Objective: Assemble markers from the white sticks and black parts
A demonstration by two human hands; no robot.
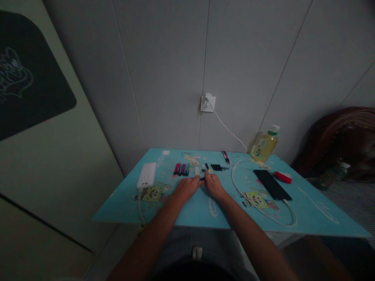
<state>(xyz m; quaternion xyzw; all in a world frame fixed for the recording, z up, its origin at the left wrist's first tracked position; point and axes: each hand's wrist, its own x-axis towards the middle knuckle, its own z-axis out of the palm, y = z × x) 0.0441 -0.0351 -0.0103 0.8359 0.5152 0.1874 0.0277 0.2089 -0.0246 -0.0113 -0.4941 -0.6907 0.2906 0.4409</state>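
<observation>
My left hand (189,186) and my right hand (214,185) meet over the middle of the table, fingers closed together. A small dark piece (202,179) shows between their fingertips; its kind is too small to make out. Just beyond them lie thin white sticks (197,170) and a small black part (207,166). Left of these is a row of short red and blue pieces with black ends (181,169). Several black pieces (216,167) lie side by side to the right, with tiny dark parts (225,168) beside them. Farther back rests a slim red-and-black object (225,157).
A white power bank-like box (147,175) with a cable lies left on the blue table (193,214). To the right are a phone (272,184), a red object (282,177) and a bottle of yellow liquid (265,145). A white cable (233,177) runs from the wall socket (208,104).
</observation>
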